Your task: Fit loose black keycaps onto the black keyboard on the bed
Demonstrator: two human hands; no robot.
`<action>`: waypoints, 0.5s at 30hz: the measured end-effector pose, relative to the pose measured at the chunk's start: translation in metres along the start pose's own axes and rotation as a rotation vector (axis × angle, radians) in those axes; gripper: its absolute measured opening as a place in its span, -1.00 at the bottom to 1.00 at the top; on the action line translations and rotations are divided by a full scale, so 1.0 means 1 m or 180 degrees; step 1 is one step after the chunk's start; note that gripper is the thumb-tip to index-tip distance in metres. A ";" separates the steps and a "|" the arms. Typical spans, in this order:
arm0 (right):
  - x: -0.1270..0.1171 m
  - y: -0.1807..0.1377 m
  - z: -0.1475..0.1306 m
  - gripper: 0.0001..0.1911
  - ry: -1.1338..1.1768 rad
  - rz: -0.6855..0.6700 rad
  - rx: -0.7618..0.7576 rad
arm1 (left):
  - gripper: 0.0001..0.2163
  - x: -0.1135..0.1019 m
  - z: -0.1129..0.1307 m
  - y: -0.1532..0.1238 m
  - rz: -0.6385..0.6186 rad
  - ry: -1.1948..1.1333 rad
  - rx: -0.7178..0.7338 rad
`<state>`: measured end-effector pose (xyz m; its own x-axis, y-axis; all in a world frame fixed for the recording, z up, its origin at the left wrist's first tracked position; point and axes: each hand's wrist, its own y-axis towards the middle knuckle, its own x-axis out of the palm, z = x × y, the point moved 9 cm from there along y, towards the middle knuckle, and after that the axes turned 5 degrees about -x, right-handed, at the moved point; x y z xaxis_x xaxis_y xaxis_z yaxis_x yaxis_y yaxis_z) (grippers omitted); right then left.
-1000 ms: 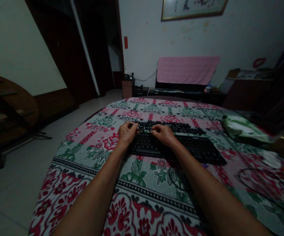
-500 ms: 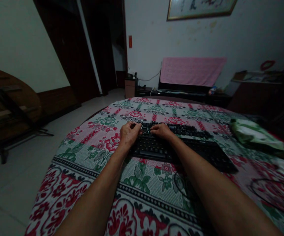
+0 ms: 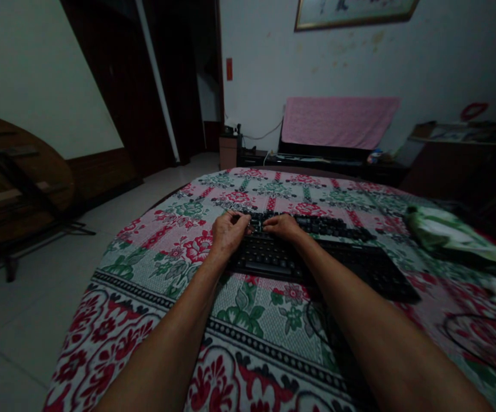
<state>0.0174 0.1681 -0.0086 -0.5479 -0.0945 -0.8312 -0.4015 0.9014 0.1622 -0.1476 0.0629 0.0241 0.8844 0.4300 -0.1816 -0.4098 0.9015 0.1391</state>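
Note:
A black keyboard lies on the flowered tablecloth, its right part partly covered by my right forearm. Behind its far edge runs a long row of loose black keycaps. My left hand is over the keyboard's far left corner, thumb and fingertips pinched together. Whatever is in that pinch is too small and dark to make out. Just to the right, my right hand reaches in with bent fingers closed at the tips, among the keycaps. What those fingertips hold, if anything, cannot be made out.
The patterned tablecloth covers a round-edged table. A green and white package lies at the right, near a black cable. A folded wooden table stands at the left. A pink cloth hangs over something beyond the table.
The view has shifted very slightly. Both hands stay in almost the same place at the keyboard's far edge, fingers still closed.

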 end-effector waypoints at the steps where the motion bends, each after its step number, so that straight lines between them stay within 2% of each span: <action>1: 0.000 -0.001 -0.001 -0.79 -0.0036 0.0003 -0.0012 | -0.74 0.000 0.000 0.000 -0.0010 0.0005 0.0018; 15: 0.000 0.000 0.001 -0.72 -0.0234 0.0099 -0.0087 | -0.75 0.002 0.001 -0.004 -0.0083 -0.0015 -0.0004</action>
<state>0.0182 0.1689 -0.0090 -0.5054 -0.0344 -0.8622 -0.4057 0.8913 0.2023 -0.1442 0.0602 0.0247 0.8957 0.4062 -0.1806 -0.3870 0.9124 0.1331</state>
